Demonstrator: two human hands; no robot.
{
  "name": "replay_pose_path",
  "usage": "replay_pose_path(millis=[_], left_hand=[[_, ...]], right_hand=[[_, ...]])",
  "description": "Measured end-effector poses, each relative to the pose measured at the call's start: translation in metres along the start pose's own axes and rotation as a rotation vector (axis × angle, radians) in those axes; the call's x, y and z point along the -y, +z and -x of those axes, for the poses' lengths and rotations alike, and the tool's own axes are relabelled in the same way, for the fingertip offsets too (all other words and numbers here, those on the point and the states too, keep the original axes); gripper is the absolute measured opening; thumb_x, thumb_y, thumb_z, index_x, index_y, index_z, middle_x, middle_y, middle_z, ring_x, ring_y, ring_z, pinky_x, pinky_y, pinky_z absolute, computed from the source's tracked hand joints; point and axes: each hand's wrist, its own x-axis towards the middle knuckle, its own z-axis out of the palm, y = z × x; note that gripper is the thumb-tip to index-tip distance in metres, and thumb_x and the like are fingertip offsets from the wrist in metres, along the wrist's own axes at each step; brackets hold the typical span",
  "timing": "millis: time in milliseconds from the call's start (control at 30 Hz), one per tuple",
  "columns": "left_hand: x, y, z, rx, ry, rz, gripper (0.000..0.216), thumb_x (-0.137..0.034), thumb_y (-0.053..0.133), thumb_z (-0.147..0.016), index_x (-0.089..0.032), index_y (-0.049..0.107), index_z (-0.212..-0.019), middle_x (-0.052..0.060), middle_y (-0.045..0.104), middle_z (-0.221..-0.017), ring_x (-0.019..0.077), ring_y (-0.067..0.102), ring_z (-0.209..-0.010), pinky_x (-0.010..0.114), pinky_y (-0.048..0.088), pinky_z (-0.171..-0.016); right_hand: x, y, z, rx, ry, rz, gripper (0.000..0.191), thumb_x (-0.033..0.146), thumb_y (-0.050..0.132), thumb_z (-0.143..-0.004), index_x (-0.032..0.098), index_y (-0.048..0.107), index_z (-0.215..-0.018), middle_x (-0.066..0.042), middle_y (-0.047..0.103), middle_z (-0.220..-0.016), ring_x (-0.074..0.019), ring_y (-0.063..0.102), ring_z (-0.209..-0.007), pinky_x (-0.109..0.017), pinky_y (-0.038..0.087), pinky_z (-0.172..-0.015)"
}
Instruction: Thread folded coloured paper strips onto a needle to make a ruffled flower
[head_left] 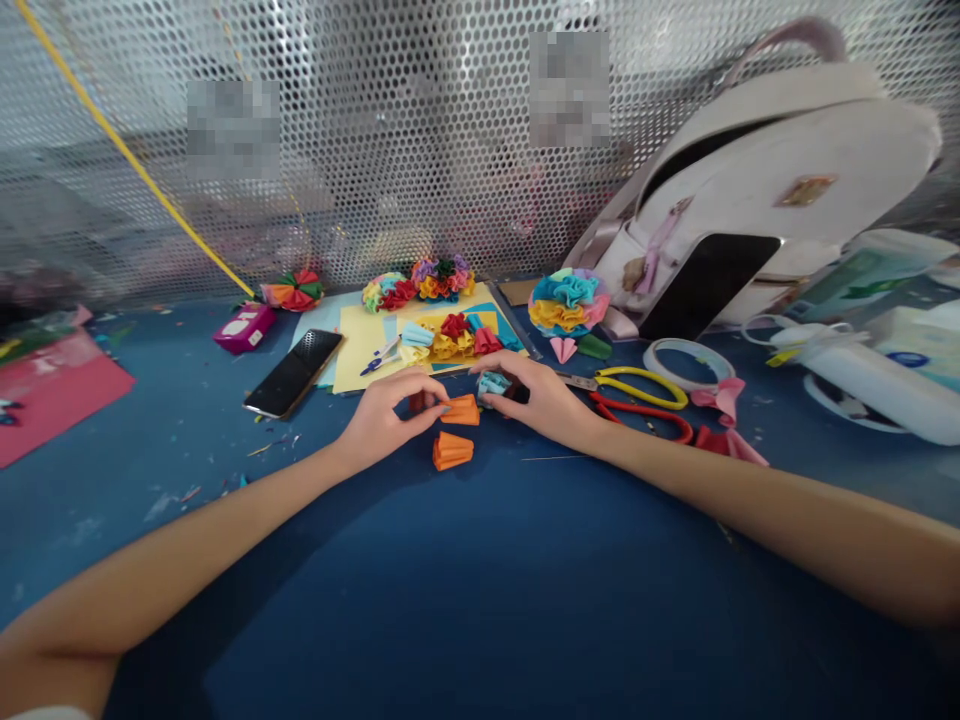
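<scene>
Orange pleated paper piece [460,410] is sitting under the left hand [390,418], its grip unclear, while the right hand [534,395] is pinching a pale-blue folded paper scrap [493,383]; a second orange pleated piece [453,451] is lying at six o'clock on the dark blue tabletop [225,520].

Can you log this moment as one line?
left hand: on orange folded paper | right hand: on blue folded paper | nearby: yellow scissors

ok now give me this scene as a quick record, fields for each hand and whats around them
left hand: fingertips on an orange pleated paper piece
right hand: fingers over a light blue pleated paper piece
nearby: second orange pleated piece on the blue work surface
tools: yellow-handled scissors, red-handled scissors
rest: multicoloured paper flower, smartphone, white backpack
</scene>
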Motion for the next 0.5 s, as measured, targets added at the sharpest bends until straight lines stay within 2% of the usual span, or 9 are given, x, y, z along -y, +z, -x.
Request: replay_pose_path(millis=[100, 167, 267, 500], left_hand=[[0.0016, 0.0019, 0.0003, -0.010, -0.062, 0.064, 0.004, -0.014, 0.063, -0.090, -0.017, 0.066, -0.090, 0.000, 0.067, -0.076, 0.0099, 0.060, -0.065, 0.021, 0.051, -0.062], [0.0034, 0.0031, 0.0008, -0.031, -0.070, 0.094, 0.005, -0.013, 0.062, -0.087, -0.016, 0.065, -0.090, 0.001, 0.068, -0.078, 0.0100, 0.062, -0.066, 0.021, 0.052, -0.063], [0.0052, 0.0037, 0.0012, -0.031, -0.058, 0.109, 0.009, -0.013, 0.061, -0.085, -0.016, 0.064, -0.092, 0.002, 0.069, -0.083, 0.0107, 0.064, -0.069, 0.022, 0.054, -0.066], [0.0005, 0.0025, 0.0004, 0.014, 0.009, 0.019, 0.015, -0.008, 0.058, -0.082, -0.017, 0.065, -0.093, 0.001, 0.069, -0.084, 0.0108, 0.063, -0.071, 0.022, 0.052, -0.066]], right_hand=[[-0.0006, 0.0005, -0.0005, 0.001, -0.018, -0.048, 0.029, 0.028, 0.060, -0.094, 0.025, 0.062, -0.123, -0.008, 0.067, -0.122, -0.0222, 0.067, -0.103, -0.033, 0.061, -0.075], [-0.0015, 0.0011, -0.0007, 0.017, -0.012, -0.083, 0.033, 0.028, 0.061, -0.093, 0.025, 0.061, -0.125, -0.008, 0.066, -0.124, -0.0217, 0.067, -0.104, -0.033, 0.062, -0.078], [-0.0029, 0.0021, -0.0005, 0.033, 0.001, -0.105, 0.035, 0.026, 0.063, -0.091, 0.025, 0.061, -0.126, -0.008, 0.065, -0.125, -0.0222, 0.067, -0.107, -0.036, 0.062, -0.084], [-0.0013, 0.0008, -0.0004, 0.065, -0.026, -0.081, 0.042, 0.018, 0.066, -0.084, 0.025, 0.061, -0.125, -0.008, 0.066, -0.124, -0.0229, 0.066, -0.112, -0.036, 0.060, -0.085]])
